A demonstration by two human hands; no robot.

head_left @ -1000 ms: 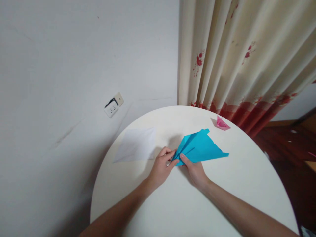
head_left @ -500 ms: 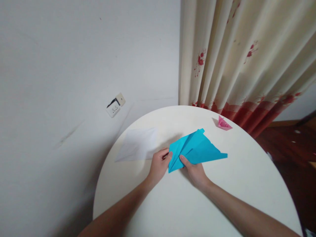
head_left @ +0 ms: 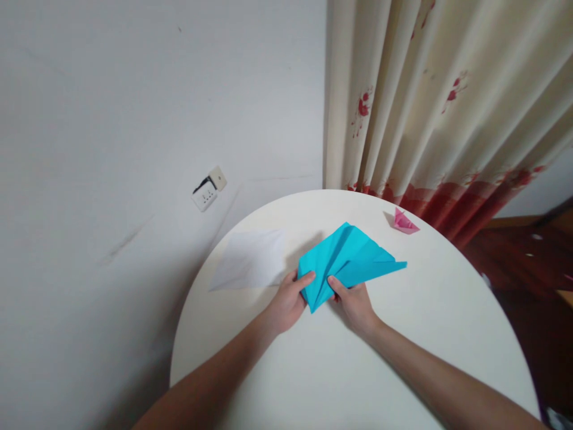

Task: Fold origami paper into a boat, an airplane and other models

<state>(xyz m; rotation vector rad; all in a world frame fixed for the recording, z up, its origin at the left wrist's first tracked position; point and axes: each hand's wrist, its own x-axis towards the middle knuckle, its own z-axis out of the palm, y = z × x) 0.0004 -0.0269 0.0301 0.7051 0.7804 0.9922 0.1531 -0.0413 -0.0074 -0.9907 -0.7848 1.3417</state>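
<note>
Closest to the camera, 2 bare forearms reach in over the white round table (head_left: 349, 376), angled toward each other. At their ends, the left hand (head_left: 286, 304) grips the left edge of a creased sheet of bright blue paper (head_left: 364, 254), thumb lying on top and fingers mostly hidden beneath. The right hand (head_left: 356, 304) pinches the same sheet along its lower edge, thumb on top near the fold lines and the other fingers largely out of sight underneath. The blue paper is tilted between the 2 hands above the middle of the tabletop, with 1 pointed corner aimed back toward the person and a narrow tip stretching out to the right. Beyond the left hand, a white sheet of paper (head_left: 250, 260) lies flat, partly overlapped by shadow. Farther back at the right, a small pink origami boat (head_left: 404, 223) sits near the table's rim. Past the table, a white power socket (head_left: 205, 197) hangs beside a cream wall plate (head_left: 218, 178) on the scuffed pale wall (head_left: 111, 107), and a cream curtain (head_left: 403, 101) with red flowers and a red lower band falls at the right, next to a dark reddish floor (head_left: 510, 275).
</note>
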